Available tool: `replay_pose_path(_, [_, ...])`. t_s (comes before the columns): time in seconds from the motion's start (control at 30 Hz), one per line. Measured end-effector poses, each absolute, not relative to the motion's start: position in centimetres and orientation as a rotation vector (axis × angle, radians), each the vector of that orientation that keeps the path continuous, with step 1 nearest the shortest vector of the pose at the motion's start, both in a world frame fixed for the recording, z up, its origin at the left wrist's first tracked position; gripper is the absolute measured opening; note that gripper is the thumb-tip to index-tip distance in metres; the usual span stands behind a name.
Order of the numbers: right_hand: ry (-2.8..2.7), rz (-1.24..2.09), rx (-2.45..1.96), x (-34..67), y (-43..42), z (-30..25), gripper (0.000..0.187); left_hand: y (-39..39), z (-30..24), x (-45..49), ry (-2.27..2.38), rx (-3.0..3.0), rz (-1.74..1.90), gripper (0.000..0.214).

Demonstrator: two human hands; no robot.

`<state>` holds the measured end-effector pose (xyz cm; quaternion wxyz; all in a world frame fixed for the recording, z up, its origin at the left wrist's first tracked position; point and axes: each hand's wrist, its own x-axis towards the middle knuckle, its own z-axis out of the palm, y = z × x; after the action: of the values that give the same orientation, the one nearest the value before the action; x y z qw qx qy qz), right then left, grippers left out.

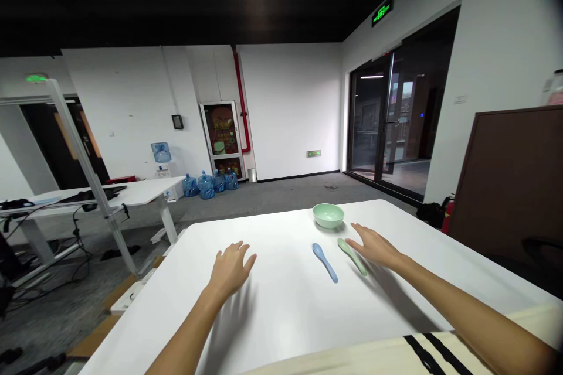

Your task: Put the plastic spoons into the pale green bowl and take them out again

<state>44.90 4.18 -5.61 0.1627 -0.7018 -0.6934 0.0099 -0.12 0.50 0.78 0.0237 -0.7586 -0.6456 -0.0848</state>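
My left hand (231, 269) rests palm-down on the white table (272, 328) with its fingers apart, holding nothing. My right hand (373, 248) is also open and empty, its fingertips close to a pale green spoon (352, 256). That spoon lies at a slant on the tabletop. To its left lies a blue spoon (325, 262), between my hands. A pale green bowl (328, 215) sits near the far edge of the table, beyond both spoons.
A metal upright (90, 167) rises beyond the table's left side, with a white desk (109, 196) and cables behind it. A dark brown cabinet (510, 176) stands at the right. Blue water bottles (206, 186) stand on the floor by the far wall.
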Motion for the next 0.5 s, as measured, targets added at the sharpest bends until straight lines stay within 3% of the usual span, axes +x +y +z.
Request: replay_pose_path(0.5, [-1.977,0.056,-2.008,44.88,4.06,-5.54,0.081,0.55,0.70,-0.16,-1.998,-2.343,-0.276,0.053])
